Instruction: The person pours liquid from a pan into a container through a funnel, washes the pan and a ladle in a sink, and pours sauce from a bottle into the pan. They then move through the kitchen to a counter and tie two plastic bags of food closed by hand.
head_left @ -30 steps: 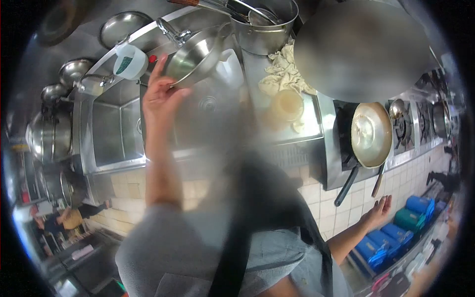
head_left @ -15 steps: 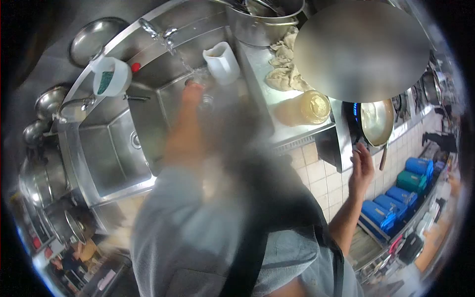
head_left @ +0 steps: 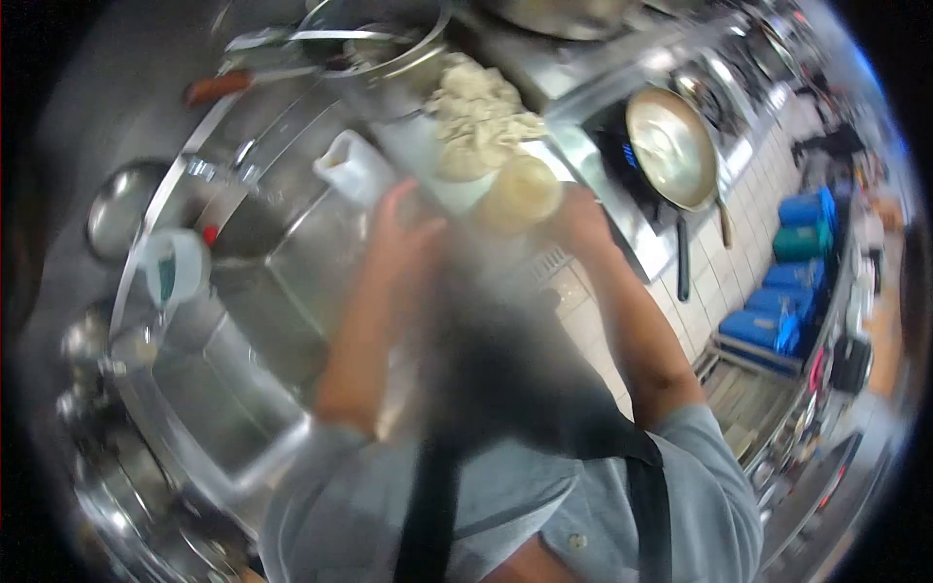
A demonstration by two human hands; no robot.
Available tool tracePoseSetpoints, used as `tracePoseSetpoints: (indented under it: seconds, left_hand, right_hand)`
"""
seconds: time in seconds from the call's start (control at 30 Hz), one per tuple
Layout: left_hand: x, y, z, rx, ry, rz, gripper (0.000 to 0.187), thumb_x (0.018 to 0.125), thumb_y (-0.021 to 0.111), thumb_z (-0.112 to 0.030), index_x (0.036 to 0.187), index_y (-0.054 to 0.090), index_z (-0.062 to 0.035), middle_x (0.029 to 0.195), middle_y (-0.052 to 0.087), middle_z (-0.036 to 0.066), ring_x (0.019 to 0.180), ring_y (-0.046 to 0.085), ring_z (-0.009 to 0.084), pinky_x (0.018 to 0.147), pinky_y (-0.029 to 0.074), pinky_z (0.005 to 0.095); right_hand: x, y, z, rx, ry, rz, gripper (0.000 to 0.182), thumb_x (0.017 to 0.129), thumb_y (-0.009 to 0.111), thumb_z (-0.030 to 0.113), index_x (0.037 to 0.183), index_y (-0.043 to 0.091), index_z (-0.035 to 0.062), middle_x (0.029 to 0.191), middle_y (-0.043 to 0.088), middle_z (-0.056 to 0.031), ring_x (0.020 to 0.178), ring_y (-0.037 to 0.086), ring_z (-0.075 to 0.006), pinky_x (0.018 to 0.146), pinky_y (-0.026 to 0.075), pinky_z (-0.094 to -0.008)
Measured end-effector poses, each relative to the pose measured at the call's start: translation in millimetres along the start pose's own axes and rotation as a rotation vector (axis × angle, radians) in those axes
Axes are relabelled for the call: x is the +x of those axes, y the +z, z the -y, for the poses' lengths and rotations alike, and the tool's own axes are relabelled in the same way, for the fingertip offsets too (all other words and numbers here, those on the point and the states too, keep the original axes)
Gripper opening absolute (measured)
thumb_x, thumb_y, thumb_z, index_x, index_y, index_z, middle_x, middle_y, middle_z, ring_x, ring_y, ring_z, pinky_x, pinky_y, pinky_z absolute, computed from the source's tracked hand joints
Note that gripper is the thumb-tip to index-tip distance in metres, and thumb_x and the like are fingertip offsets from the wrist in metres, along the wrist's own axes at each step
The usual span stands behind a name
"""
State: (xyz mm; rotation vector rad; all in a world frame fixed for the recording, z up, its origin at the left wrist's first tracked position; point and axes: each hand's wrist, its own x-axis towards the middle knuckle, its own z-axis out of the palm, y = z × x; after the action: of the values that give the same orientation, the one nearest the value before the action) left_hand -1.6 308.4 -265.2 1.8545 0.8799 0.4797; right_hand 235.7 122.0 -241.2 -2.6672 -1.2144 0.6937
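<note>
My left hand (head_left: 400, 222) is raised over the sink's near right corner, thumb and fingers apart, with nothing visible in it. Just beyond it, a white plastic pitcher (head_left: 358, 170) leans in the sink. At the counter's edge, a round container of pale yellow contents (head_left: 527, 192) lies between my two hands. My right hand (head_left: 581, 222) is right at that container's side, its fingers smeared by motion; I cannot tell whether they grip it. A crumpled beige cloth (head_left: 478, 117) lies behind the container.
A frying pan (head_left: 671, 146) sits on the stove at right, handle jutting out over the floor. A large metal pot (head_left: 389, 73) stands at the back. On the left are the sink basin (head_left: 228, 389) and a white tub (head_left: 173, 267). Blue bins (head_left: 763, 332) line a low shelf.
My left hand has left the running water at the tap and come toward the counter. My right hand has moved from beside the pan to the yellow container. The view has turned right.
</note>
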Motion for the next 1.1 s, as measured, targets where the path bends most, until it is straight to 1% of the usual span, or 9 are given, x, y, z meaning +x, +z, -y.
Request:
tracePoseSetpoints:
  seconds: [0.23,0.27,0.43,0.5,0.57,0.63,0.77,0.9,1.1]
  left_hand:
    - [11,78,-41,-0.207,0.476,0.128,0.102,0.061,0.089,-0.016,0.142,0.029,-0.0026,0.140,0.041,0.018,0.129,0.041,0.0294,0.109,0.033,0.0413]
    - [12,85,-40,-0.231,0.467,0.130,0.099,0.063,0.088,-0.012,0.142,0.029,-0.0020,0.139,0.041,0.016,0.127,0.043,0.0280,0.107,0.035,0.0400]
    - [23,103,-15,-0.205,0.521,0.081,0.084,0.073,0.080,-0.002,0.142,0.031,-0.0011,0.139,0.040,0.014,0.123,0.045,0.0253,0.104,0.039,0.0371]
    - [20,102,-25,-0.086,0.483,-0.024,0.081,0.074,0.078,-0.001,0.141,0.032,-0.0005,0.136,0.044,0.015,0.120,0.048,0.0258,0.103,0.041,0.0367]
    - [21,107,-29,-0.222,0.472,-0.051,0.075,0.075,0.078,-0.003,0.137,0.036,0.0000,0.132,0.048,0.017,0.115,0.052,0.0264,0.100,0.043,0.0371]
    - [22,105,-35,-0.050,0.559,-0.138,0.070,0.076,0.079,-0.007,0.133,0.040,0.0004,0.129,0.050,0.018,0.112,0.054,0.0266,0.097,0.047,0.0382]
    - [-13,112,-93,-0.093,0.467,-0.285,0.069,0.075,0.081,-0.012,0.131,0.042,0.0008,0.126,0.052,0.018,0.110,0.056,0.0265,0.093,0.050,0.0396]
    - [-53,138,-174,-0.047,0.473,-0.387,0.065,0.077,0.080,-0.014,0.130,0.044,0.0019,0.124,0.055,0.016,0.104,0.059,0.0258,0.086,0.054,0.0401]
    - [-93,223,-257,-0.217,0.558,-0.274,0.058,0.081,0.074,-0.008,0.130,0.046,0.0018,0.125,0.056,0.015,0.104,0.060,0.0242,0.085,0.054,0.0377]
  right_hand:
    - [-46,1,-20,0.192,-0.068,-0.370,0.044,0.077,0.066,0.027,0.116,0.059,0.0075,0.114,0.059,-0.0177,0.109,0.056,-0.0343,0.094,0.046,-0.0438]
    - [-74,-3,-16,0.172,-0.104,-0.524,0.046,0.075,0.068,0.025,0.116,0.058,0.0071,0.112,0.059,-0.0178,0.106,0.057,-0.0349,0.093,0.047,-0.0437]
    - [-171,17,-69,0.691,-0.131,-0.423,0.045,0.073,0.072,0.020,0.112,0.057,0.0062,0.100,0.058,-0.0148,0.093,0.060,-0.0315,0.084,0.049,-0.0380]
    - [-157,157,-135,0.910,-0.037,-0.558,0.043,0.075,0.072,0.022,0.112,0.057,0.0075,0.102,0.059,-0.0155,0.093,0.061,-0.0310,0.082,0.050,-0.0387]
    - [-241,150,-157,0.628,0.124,-0.651,0.043,0.075,0.073,0.025,0.111,0.057,0.0081,0.105,0.061,-0.0163,0.094,0.062,-0.0306,0.081,0.051,-0.0389]
    - [-323,121,-169,0.934,0.671,-0.491,0.045,0.074,0.074,0.026,0.111,0.057,0.0082,0.106,0.063,-0.0179,0.094,0.063,-0.0309,0.081,0.051,-0.0395]
    - [-452,221,-232,0.803,1.100,-0.676,0.046,0.071,0.075,0.025,0.110,0.057,0.0074,0.103,0.065,-0.0177,0.093,0.064,-0.0312,0.082,0.051,-0.0395]
    - [-567,265,-262,0.880,1.379,-0.761,0.045,0.070,0.077,0.026,0.106,0.058,0.0067,0.100,0.065,-0.0163,0.093,0.064,-0.0305,0.080,0.051,-0.0389]
    - [-621,260,-323,0.885,1.449,-0.886,0.043,0.070,0.077,0.026,0.103,0.058,0.0065,0.095,0.064,-0.0156,0.090,0.062,-0.0292,0.080,0.049,-0.0381]
